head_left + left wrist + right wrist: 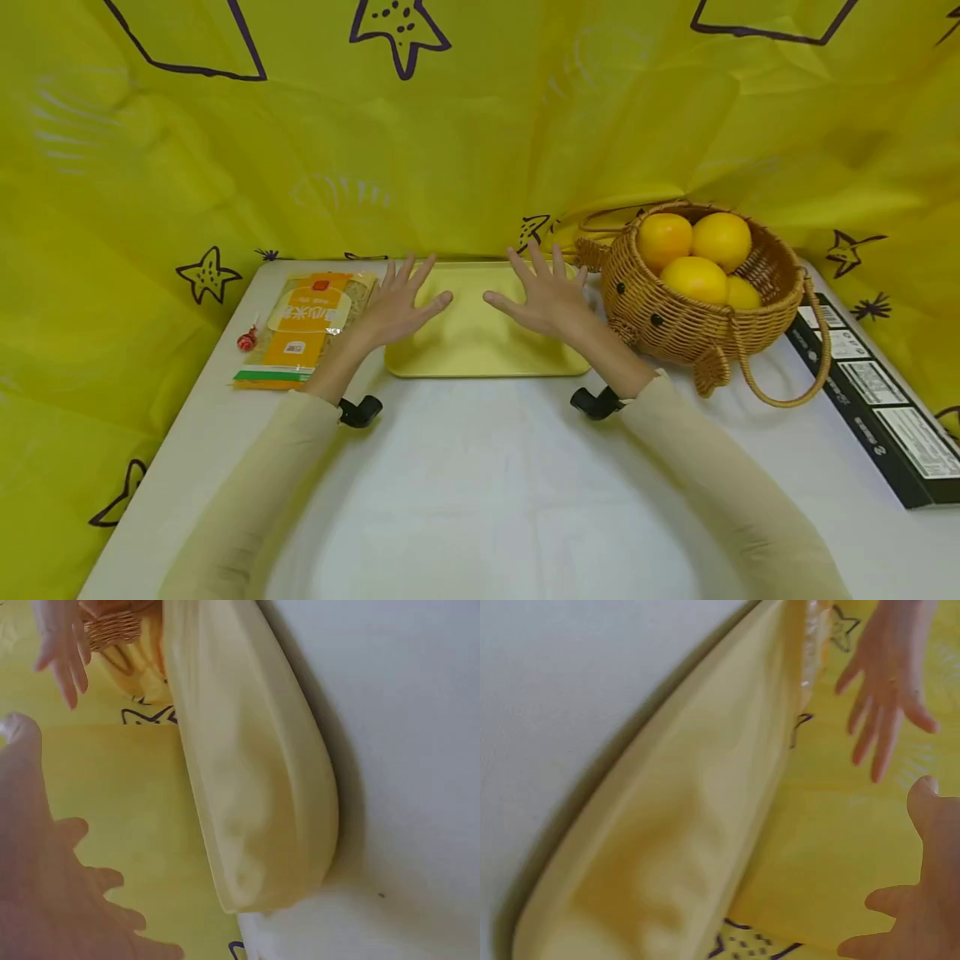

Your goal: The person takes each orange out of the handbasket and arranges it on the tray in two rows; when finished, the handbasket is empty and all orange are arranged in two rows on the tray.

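Both hands hover with fingers spread over a pale yellow tray (480, 358) at the back of the table. My left hand (397, 308) is above the tray's left end, close to a flat clear-and-orange packet (303, 329) with printed labels. Over the right end is my right hand (549, 298), near a wicker basket (675, 325) holding several yellow-orange round fruits (693, 279). Neither hand holds anything. In the left wrist view the tray (247, 750) lies beyond the splayed left hand (45, 877). The right wrist view has the tray (667, 802) and part of the right hand (930, 885).
A small red wrapped candy (247, 339) lies left of the packet. Along the right edge of the white table (465, 500) is a long black box (877, 400) with white labels. A yellow cloth (480, 150) with drawn stars hangs behind.
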The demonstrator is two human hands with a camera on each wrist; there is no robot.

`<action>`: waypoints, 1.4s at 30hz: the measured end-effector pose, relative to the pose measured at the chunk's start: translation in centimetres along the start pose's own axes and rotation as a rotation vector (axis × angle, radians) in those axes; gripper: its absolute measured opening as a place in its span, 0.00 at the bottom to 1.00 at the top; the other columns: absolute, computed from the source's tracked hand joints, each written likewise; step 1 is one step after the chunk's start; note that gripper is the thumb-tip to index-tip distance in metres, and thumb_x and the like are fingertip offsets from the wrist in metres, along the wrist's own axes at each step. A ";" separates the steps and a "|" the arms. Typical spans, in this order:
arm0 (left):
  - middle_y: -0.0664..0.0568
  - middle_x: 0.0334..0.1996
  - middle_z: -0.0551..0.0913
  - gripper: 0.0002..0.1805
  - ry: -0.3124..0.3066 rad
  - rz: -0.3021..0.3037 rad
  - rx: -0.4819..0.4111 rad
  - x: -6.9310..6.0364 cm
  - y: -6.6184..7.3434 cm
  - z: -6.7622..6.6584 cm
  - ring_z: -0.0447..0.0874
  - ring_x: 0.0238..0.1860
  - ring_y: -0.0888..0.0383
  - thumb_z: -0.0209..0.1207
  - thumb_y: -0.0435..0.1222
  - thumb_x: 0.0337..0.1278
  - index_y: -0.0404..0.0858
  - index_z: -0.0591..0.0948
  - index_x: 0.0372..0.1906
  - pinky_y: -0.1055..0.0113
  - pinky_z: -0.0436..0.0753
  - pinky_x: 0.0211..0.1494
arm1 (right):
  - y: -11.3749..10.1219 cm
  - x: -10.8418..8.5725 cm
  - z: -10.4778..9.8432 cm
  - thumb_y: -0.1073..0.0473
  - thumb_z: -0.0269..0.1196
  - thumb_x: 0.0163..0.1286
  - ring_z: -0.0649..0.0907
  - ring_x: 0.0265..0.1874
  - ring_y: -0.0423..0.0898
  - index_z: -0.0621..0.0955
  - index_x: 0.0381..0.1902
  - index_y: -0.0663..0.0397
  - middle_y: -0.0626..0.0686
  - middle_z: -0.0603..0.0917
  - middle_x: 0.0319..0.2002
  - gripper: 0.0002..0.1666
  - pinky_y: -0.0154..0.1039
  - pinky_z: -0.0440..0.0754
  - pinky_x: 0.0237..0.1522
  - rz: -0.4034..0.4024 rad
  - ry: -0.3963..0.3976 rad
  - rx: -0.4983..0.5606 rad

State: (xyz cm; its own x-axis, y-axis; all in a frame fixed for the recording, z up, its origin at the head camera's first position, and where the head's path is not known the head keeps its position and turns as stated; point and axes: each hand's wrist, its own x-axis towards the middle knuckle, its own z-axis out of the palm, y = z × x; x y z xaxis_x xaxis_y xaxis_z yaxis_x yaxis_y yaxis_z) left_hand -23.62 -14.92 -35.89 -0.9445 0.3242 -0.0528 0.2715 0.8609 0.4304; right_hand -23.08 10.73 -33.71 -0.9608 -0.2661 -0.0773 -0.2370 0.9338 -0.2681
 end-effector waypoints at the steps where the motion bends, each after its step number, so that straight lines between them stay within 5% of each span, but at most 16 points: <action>1: 0.41 0.79 0.35 0.53 0.007 0.019 -0.042 -0.2 -0.1 -0.1 0.25 0.76 0.33 0.29 0.78 0.51 0.56 0.40 0.78 0.26 0.40 0.71 | -0.1 -0.4 -0.5 0.20 0.41 0.64 0.39 0.77 0.66 0.43 0.78 0.35 0.55 0.38 0.79 0.53 0.80 0.41 0.66 -0.015 -0.001 0.005; 8: 0.43 0.79 0.35 0.51 0.039 0.065 -0.231 -1.0 -1.3 0.1 0.26 0.77 0.34 0.38 0.74 0.56 0.53 0.44 0.78 0.26 0.36 0.71 | 0.3 -2.6 -4.2 0.24 0.49 0.66 0.49 0.77 0.64 0.50 0.78 0.39 0.55 0.48 0.79 0.51 0.75 0.48 0.69 -0.137 0.008 0.101; 13: 0.46 0.79 0.46 0.39 0.051 0.053 -0.430 -2.1 -1.7 0.7 0.39 0.79 0.42 0.44 0.62 0.67 0.47 0.56 0.76 0.36 0.47 0.77 | 1.6 -3.7 -6.8 0.36 0.54 0.70 0.61 0.74 0.59 0.61 0.74 0.51 0.58 0.62 0.74 0.42 0.62 0.59 0.73 -0.235 0.029 0.242; 18: 0.46 0.75 0.59 0.34 0.104 0.002 -0.567 -3.4 -1.8 1.3 0.52 0.77 0.46 0.44 0.57 0.70 0.42 0.63 0.73 0.46 0.57 0.78 | 4.5 -4.0 -11.5 0.40 0.53 0.73 0.72 0.65 0.61 0.72 0.66 0.55 0.61 0.74 0.66 0.33 0.61 0.70 0.64 -0.182 0.072 0.330; 23: 0.47 0.75 0.58 0.39 0.082 -0.047 -0.499 -3.7 -1.7 2.1 0.53 0.76 0.44 0.47 0.63 0.65 0.46 0.61 0.74 0.42 0.60 0.75 | 9.1 -2.9 -14.6 0.39 0.50 0.74 0.75 0.60 0.62 0.71 0.67 0.57 0.64 0.73 0.66 0.35 0.55 0.75 0.57 -0.063 -0.003 0.343; 28: 0.44 0.77 0.54 0.42 0.057 -0.053 -0.377 -3.6 -1.5 2.8 0.50 0.77 0.42 0.50 0.63 0.62 0.45 0.58 0.74 0.39 0.58 0.75 | 13.2 -2.1 -15.7 0.42 0.54 0.72 0.84 0.39 0.39 0.73 0.64 0.59 0.65 0.78 0.59 0.33 0.31 0.81 0.40 -0.015 -0.001 0.334; 33: 0.41 0.78 0.48 0.45 0.011 -0.098 -0.223 -4.2 -1.2 3.1 0.47 0.77 0.39 0.50 0.64 0.62 0.44 0.56 0.75 0.36 0.56 0.74 | 15.4 -1.9 -15.8 0.43 0.55 0.72 0.81 0.33 0.29 0.72 0.64 0.66 0.69 0.75 0.60 0.35 0.32 0.86 0.37 0.022 -0.057 0.325; 37: 0.40 0.78 0.45 0.47 -0.031 -0.109 -0.181 -4.7 -1.2 3.0 0.46 0.77 0.38 0.51 0.65 0.60 0.44 0.52 0.76 0.35 0.56 0.74 | 16.4 -1.8 -15.5 0.42 0.54 0.72 0.84 0.41 0.42 0.68 0.67 0.66 0.72 0.68 0.66 0.38 0.39 0.88 0.39 0.058 -0.135 0.317; 42: 0.40 0.78 0.45 0.50 -0.048 -0.124 -0.309 -5.0 -1.5 2.9 0.46 0.77 0.38 0.51 0.65 0.60 0.42 0.49 0.77 0.36 0.56 0.75 | 17.0 -1.6 -15.4 0.41 0.53 0.73 0.78 0.56 0.63 0.65 0.68 0.68 0.73 0.65 0.67 0.40 0.42 0.88 0.41 0.083 -0.228 0.316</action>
State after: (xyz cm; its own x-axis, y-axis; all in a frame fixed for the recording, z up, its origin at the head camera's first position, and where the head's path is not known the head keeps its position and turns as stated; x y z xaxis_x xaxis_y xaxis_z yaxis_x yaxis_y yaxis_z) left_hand -18.76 -16.73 -38.87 -0.9549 0.2490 -0.1614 0.0791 0.7377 0.6704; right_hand -27.82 30.72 -23.41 -0.9101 -0.2724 -0.3123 -0.0701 0.8439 -0.5319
